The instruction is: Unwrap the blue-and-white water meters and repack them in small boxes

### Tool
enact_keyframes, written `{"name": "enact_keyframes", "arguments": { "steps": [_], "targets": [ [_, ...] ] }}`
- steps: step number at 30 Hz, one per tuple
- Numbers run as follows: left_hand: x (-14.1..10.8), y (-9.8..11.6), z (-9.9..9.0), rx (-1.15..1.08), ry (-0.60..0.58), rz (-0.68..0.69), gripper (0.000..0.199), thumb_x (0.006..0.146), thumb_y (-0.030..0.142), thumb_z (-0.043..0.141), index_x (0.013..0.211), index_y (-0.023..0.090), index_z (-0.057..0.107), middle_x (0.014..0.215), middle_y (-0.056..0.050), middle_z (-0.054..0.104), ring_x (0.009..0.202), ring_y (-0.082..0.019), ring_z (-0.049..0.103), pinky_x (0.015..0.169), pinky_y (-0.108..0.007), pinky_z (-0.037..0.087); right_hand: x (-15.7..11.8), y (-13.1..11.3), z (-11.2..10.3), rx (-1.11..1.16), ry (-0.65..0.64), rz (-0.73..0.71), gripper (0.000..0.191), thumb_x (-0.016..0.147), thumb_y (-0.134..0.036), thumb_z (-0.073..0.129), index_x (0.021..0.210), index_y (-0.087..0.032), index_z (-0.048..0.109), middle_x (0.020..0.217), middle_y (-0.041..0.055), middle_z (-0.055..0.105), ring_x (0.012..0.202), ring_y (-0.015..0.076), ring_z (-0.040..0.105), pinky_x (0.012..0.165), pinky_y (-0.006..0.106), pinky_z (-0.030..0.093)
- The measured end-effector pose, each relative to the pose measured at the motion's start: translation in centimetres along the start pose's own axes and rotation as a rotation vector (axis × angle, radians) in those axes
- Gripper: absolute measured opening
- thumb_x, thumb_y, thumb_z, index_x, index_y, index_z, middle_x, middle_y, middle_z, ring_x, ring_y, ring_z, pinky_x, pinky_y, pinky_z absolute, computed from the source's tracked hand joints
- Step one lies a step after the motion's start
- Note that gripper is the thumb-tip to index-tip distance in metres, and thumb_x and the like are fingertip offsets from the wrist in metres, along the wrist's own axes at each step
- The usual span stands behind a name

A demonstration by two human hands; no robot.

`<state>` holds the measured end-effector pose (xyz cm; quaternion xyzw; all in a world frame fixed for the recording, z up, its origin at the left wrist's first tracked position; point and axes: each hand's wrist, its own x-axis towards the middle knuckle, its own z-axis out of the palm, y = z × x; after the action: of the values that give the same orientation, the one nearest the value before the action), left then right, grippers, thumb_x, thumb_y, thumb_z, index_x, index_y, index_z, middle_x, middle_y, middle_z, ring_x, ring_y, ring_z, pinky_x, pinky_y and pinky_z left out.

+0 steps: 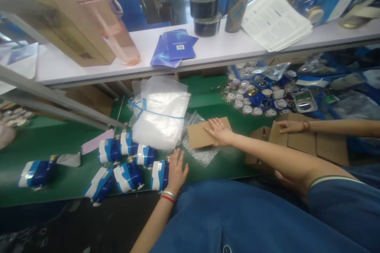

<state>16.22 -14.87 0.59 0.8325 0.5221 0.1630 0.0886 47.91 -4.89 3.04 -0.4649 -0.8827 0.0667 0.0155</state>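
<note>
Left hand: the left hand [177,170] lies flat and spread on the green desk [53,138], fingers wide, gripping nothing; its edge touches the nearest blue-and-white packet [158,174].
Right hand: the right hand [219,131] rests palm down, fingers extended, on the flat cardboard piece [199,134], pressing on it rather than closing around it.
Cardboard piece: it lies on the desk just right of the bubble-wrap stack [160,112], partly over a single bubble-wrap sheet [202,153].
Packets: a loose cluster of blue-and-white packets [127,162] lies left of the left hand, with one more packet [35,173] well apart at the far left.
Bubble-wrap stack: bound with a blue band, it sits behind the packets, near the shelf edge.
Another person: a co-worker's hand [289,126] rests on folded cardboard boxes [308,142] at the right.
Shelf: the white shelf [213,53] above the desk carries blue booklets [175,46], a printed paper stack [274,19], dark round tubs [206,2] and a brown carton [53,16].
Far right: small round white parts [252,97] lie heaped under the shelf.
</note>
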Motion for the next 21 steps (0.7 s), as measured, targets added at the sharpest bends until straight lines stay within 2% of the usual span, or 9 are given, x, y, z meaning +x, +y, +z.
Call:
{"name": "enact_keyframes", "arguments": {
  "steps": [3, 7, 9, 11, 13, 15, 19, 21],
  "targets": [
    [0.2, 0.3, 0.5, -0.044, 0.031, 0.040, 0.069, 0.088, 0.019, 0.046, 0.150, 0.026, 0.014, 0.154, -0.008, 0.024, 0.142, -0.027, 0.022, 0.112, -0.052, 0.029, -1.7, 3.8, 0.1, -0.057, -0.023, 0.193, 0.111, 0.054, -0.056, 0.077, 0.146, -0.017, 0.029, 0.153, 0.0224, 0.010, 0.138, 0.0458, 0.008, 0.111, 0.056, 0.001],
    [-0.1, 0.2, 1.4, -0.098, 0.058, 0.091, 0.064, 0.088, 0.019, 0.047, 0.147, 0.029, 0.024, 0.152, -0.007, 0.027, 0.140, -0.028, 0.027, 0.110, -0.055, 0.031, -4.6, 8.3, 1.0, -0.116, -0.105, 0.441, 0.112, 0.055, -0.056, 0.077, 0.146, -0.014, 0.029, 0.151, 0.0261, 0.013, 0.138, 0.0462, 0.011, 0.110, 0.057, 0.002],
    [-0.6, -0.1, 1.9, -0.119, 0.062, 0.112, 0.057, 0.088, 0.020, 0.047, 0.143, 0.024, 0.033, 0.151, -0.010, 0.029, 0.138, -0.030, 0.029, 0.109, -0.056, 0.031, -6.2, 9.7, 1.5, -0.115, -0.182, 0.548, 0.111, 0.058, -0.056, 0.075, 0.147, -0.010, 0.027, 0.149, 0.0289, 0.018, 0.137, 0.0455, 0.016, 0.110, 0.058, 0.004],
    [-1.3, -0.2, 2.5, -0.136, 0.048, 0.122, 0.051, 0.088, 0.022, 0.047, 0.138, 0.019, 0.041, 0.150, -0.012, 0.030, 0.137, -0.031, 0.031, 0.109, -0.055, 0.031, -7.4, 9.9, 1.9, -0.108, -0.225, 0.602, 0.109, 0.060, -0.055, 0.074, 0.146, -0.008, 0.026, 0.148, 0.0298, 0.020, 0.137, 0.0439, 0.018, 0.110, 0.058, 0.007],
    [-2.2, 0.0, 2.9, -0.149, 0.035, 0.098, 0.047, 0.087, 0.023, 0.047, 0.134, 0.018, 0.046, 0.150, -0.012, 0.031, 0.137, -0.031, 0.031, 0.109, -0.054, 0.032, -7.5, 8.7, 2.2, -0.113, -0.195, 0.568, 0.107, 0.062, -0.053, 0.074, 0.147, -0.009, 0.026, 0.149, 0.0282, 0.020, 0.138, 0.0418, 0.018, 0.111, 0.057, 0.007],
    [-3.3, 0.8, 3.0, -0.159, 0.028, 0.054, 0.045, 0.087, 0.023, 0.047, 0.132, 0.018, 0.047, 0.149, -0.012, 0.032, 0.137, -0.030, 0.031, 0.109, -0.054, 0.032, -6.7, 6.0, 2.2, -0.134, -0.099, 0.485, 0.098, 0.068, -0.046, 0.072, 0.147, -0.012, 0.025, 0.150, 0.0250, 0.020, 0.139, 0.0392, 0.018, 0.111, 0.058, 0.007],
    [-5.3, 3.7, 1.9, -0.178, 0.036, -0.041, 0.042, 0.088, 0.020, 0.046, 0.130, 0.017, 0.049, 0.147, -0.013, 0.034, 0.137, -0.029, 0.031, 0.110, -0.052, 0.033, -4.0, -2.3, 0.6, -0.164, 0.147, 0.296, 0.062, 0.086, -0.019, 0.051, 0.145, -0.012, 0.031, 0.152, 0.0211, 0.021, 0.141, 0.0339, 0.017, 0.113, 0.059, 0.005],
    [-6.0, 4.9, 0.6, -0.197, 0.048, -0.097, 0.041, 0.089, 0.018, 0.045, 0.130, 0.018, 0.049, 0.148, -0.013, 0.034, 0.139, -0.027, 0.029, 0.111, -0.051, 0.031, -2.7, -6.9, -0.7, -0.126, 0.210, 0.181, 0.054, 0.088, -0.014, 0.043, 0.141, -0.010, 0.037, 0.152, 0.0207, 0.021, 0.141, 0.0330, 0.015, 0.113, 0.059, 0.006]
  ]
}}
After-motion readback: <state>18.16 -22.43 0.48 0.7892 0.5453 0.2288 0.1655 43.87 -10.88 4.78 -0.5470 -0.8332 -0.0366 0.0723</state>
